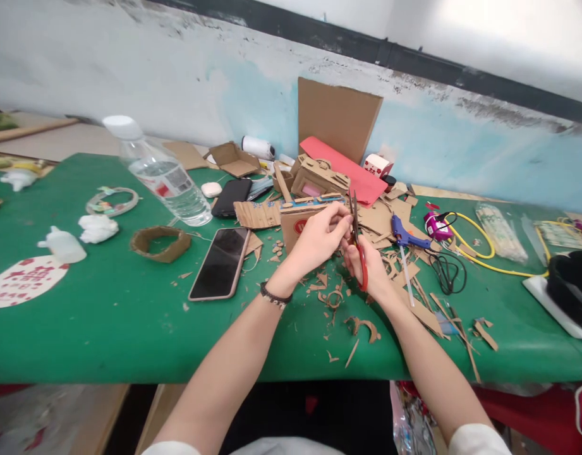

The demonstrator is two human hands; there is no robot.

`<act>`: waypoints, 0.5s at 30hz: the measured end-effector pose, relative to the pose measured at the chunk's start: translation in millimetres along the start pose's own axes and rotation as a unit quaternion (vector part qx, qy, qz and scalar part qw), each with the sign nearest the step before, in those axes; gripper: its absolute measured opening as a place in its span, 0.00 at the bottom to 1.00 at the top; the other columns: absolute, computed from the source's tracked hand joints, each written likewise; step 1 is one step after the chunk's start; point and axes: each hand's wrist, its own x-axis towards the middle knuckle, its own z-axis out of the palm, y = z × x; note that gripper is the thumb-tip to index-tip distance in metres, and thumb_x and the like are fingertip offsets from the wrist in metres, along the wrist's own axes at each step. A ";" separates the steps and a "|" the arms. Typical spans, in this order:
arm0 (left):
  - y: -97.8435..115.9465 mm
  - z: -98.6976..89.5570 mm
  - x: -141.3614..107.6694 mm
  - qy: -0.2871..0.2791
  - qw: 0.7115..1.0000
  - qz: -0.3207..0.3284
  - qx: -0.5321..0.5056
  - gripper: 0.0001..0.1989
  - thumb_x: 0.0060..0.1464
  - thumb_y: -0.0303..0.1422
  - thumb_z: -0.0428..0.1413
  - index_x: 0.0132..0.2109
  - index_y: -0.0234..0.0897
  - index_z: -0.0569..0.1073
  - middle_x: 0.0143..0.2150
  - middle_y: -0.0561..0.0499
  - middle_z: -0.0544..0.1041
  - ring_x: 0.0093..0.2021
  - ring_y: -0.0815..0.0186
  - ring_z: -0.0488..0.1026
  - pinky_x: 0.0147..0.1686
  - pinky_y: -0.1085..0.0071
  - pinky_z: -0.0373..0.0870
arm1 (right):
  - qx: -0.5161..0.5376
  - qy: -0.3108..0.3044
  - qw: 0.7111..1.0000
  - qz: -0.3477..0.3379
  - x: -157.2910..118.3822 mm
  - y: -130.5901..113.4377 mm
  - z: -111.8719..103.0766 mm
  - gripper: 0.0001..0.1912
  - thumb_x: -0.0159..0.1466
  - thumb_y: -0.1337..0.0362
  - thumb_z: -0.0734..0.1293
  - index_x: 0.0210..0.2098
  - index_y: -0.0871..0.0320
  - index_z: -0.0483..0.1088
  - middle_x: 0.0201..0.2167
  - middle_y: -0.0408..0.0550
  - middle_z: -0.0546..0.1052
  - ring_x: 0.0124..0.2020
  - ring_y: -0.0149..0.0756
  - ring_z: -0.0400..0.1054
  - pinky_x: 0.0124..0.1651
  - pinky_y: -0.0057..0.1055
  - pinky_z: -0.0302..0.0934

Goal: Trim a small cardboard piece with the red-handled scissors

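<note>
My right hand (372,262) is closed around a pair of scissors (364,268) with red-orange handles, its dark blades pointing up and away from me. Close beside the blades, my left hand (319,232) has its fingers pinched together; whatever they hold is too small or hidden to make out. Behind my left hand stands a piece of cardboard box (291,230) with a red round print, partly covered by that hand. Below both hands, cardboard scraps (333,298) and curved offcuts (366,327) lie scattered on the green tabletop (143,335).
Left of my hands lie a phone (220,262), a cardboard ring (160,243) and a tilted-looking water bottle (170,180). A blue glue gun (409,235) and yellow cable (480,237) are on the right. Toward the wall sits a cardboard camera shape (321,177) near red paper (345,167).
</note>
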 end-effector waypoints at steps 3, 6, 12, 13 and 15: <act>3.4 -9.0 -0.5 -0.020 0.999 -0.002 0.027 0.09 0.69 0.39 0.55 0.42 0.38 0.70 0.31 0.53 0.74 0.29 0.68 0.75 0.32 0.73 0.75 | -0.035 0.006 0.999 -0.009 -0.6 -4.0 -7.3 0.24 0.73 0.39 0.61 0.47 0.53 0.68 0.28 0.43 0.74 0.28 0.38 0.67 0.34 0.33 0.61; 5.9 -19.7 -0.8 -0.038 0.997 0.000 0.068 0.10 0.69 0.39 0.55 0.41 0.38 0.71 0.30 0.53 0.74 0.27 0.68 0.75 0.30 0.73 0.73 | -0.062 -0.016 0.998 -0.019 -0.7 -7.5 -13.3 0.21 0.74 0.41 0.62 0.45 0.53 0.68 0.31 0.45 0.76 0.30 0.39 0.68 0.37 0.34 0.61; 1.6 -21.9 1.7 -0.020 0.998 -0.015 0.064 0.10 0.69 0.38 0.56 0.39 0.37 0.70 0.29 0.53 0.75 0.28 0.69 0.75 0.31 0.74 0.73 | -0.072 0.010 0.997 -0.004 1.6 -2.4 -8.1 0.23 0.73 0.40 0.63 0.36 0.52 0.65 0.25 0.41 0.71 0.25 0.36 0.63 0.32 0.32 0.56; 0.7 -20.3 2.4 -0.013 0.999 -0.013 0.052 0.10 0.69 0.37 0.56 0.39 0.37 0.70 0.29 0.53 0.75 0.27 0.70 0.75 0.31 0.75 0.74 | -0.065 0.016 0.998 -0.002 1.9 -1.0 -6.1 0.23 0.73 0.39 0.62 0.36 0.52 0.64 0.24 0.40 0.69 0.24 0.35 0.62 0.31 0.32 0.56; -0.1 -17.3 3.7 -0.008 0.999 -0.006 0.031 0.09 0.69 0.36 0.56 0.40 0.36 0.69 0.29 0.53 0.75 0.27 0.71 0.75 0.31 0.75 0.74 | -0.037 0.014 0.999 0.000 2.3 1.1 -2.6 0.24 0.73 0.37 0.61 0.37 0.52 0.65 0.22 0.39 0.67 0.23 0.34 0.60 0.30 0.31 0.55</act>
